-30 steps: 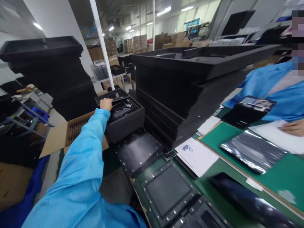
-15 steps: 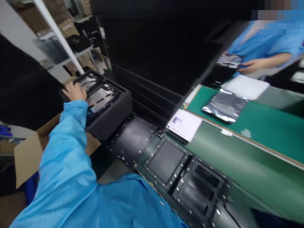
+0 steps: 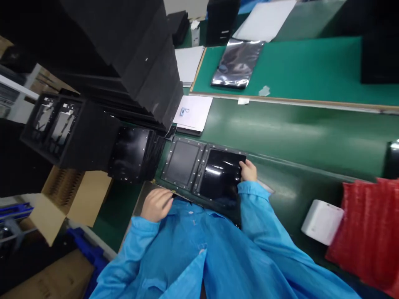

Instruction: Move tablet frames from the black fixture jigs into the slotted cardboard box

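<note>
A glossy black panel lies over the right-hand black frame fixture on the green bench. My right hand grips the panel's right edge, thumb on top. My left hand hovers by the bench's front edge, in front of my chest. Its fingers are loosely bent, the thumb a little apart, and I see nothing in them. Beside the panel, on its left, is a second black fixture with a flat grey middle and small light studs around the border.
Stacked black plates and a black foam tray holding metal-coloured parts stand left, near an open cardboard box. Tall black foam stacks rise behind. At right are a white box and red bubble bags.
The view has swung right. My left hand has left the foam tray and come back before my chest. My right hand, unseen before, now shows at the glossy panel.
</note>
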Tool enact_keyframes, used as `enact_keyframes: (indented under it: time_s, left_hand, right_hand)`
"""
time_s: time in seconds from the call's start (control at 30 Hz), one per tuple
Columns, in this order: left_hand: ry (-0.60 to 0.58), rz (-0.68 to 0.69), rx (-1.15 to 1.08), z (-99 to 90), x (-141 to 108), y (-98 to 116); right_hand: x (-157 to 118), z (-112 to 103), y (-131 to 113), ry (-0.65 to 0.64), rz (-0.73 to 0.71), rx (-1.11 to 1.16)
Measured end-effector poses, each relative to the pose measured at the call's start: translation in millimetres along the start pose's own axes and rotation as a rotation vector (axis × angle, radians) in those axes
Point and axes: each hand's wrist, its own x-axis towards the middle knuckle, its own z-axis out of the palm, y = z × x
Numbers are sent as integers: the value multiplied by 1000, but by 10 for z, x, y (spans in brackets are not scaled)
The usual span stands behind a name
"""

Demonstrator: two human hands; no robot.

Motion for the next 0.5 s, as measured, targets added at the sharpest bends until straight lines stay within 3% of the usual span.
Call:
enact_keyframes:
  time_s: [0.1,0.2,0.37,0.5]
  left_hand:
    - [-138,-134,-90,116,-225,37]
    - [-258,-198,-209,227,-266,-129]
    - [-548,-259,-307,828,155,-369]
    - [-724,-224,-278,1397,484,-331]
  right_hand:
    - [33,81,-43,7,7,-22]
    - [-66,52,-138,46,-31,-123]
    - [-569,-122,-63,87,-224,-611]
    - [-1191,-245,315,85,-77,-568]
